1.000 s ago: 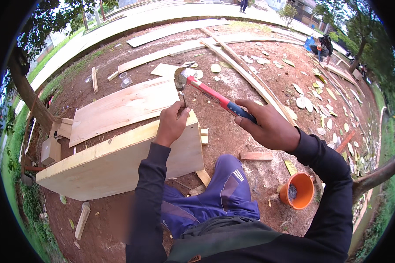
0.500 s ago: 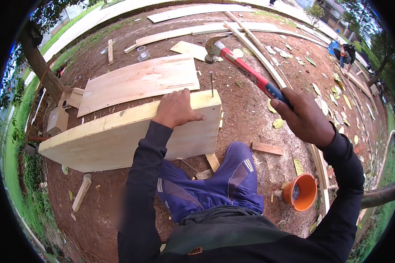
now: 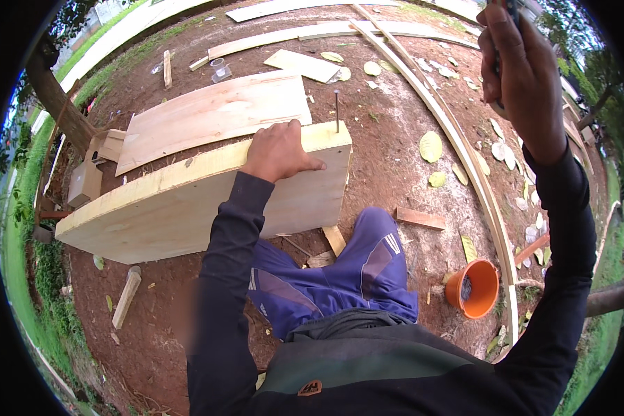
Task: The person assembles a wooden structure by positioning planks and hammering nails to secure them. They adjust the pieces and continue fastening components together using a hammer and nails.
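- Head view: the left hand [image 3: 277, 151] clasps the top edge of a wooden panel [image 3: 284, 204] standing on its side.
- A nail [image 3: 337, 112] stands upright at that edge's right end, apart from the hand.
- The right hand [image 3: 523, 80], raised at upper right, well apart from the left, is closed around a dark handle [image 3: 512, 8], mostly hidden.
- An orange bucket [image 3: 489, 291] sits right of the knees.
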The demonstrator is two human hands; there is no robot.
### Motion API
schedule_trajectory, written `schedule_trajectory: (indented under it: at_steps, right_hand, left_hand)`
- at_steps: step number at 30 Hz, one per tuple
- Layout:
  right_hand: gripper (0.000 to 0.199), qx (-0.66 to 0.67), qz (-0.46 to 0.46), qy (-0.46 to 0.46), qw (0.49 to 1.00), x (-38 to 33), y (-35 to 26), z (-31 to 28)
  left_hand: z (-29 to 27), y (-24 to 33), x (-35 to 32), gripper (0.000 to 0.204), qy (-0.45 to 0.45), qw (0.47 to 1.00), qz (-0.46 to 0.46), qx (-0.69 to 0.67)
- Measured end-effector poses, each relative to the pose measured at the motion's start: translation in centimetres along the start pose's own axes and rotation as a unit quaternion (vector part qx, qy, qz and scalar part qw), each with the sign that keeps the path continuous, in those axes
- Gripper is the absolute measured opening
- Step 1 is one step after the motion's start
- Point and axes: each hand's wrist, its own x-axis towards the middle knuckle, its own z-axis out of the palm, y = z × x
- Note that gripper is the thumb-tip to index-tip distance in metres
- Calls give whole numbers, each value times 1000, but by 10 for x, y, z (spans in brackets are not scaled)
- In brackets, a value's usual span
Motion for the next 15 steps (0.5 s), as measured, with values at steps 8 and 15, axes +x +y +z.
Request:
schedule_trajectory:
  at_steps: [8, 15]
  right_hand:
    - [37, -153, 92, -226, 958, -8, 3, -32]
    - [36, 24, -63, 58, 996, 17, -16, -17]
  left_hand:
    - [-2, -2, -4, 88, -5, 1000, -4, 6]
    - [1, 1, 2, 85, 3, 1000, 4, -9]
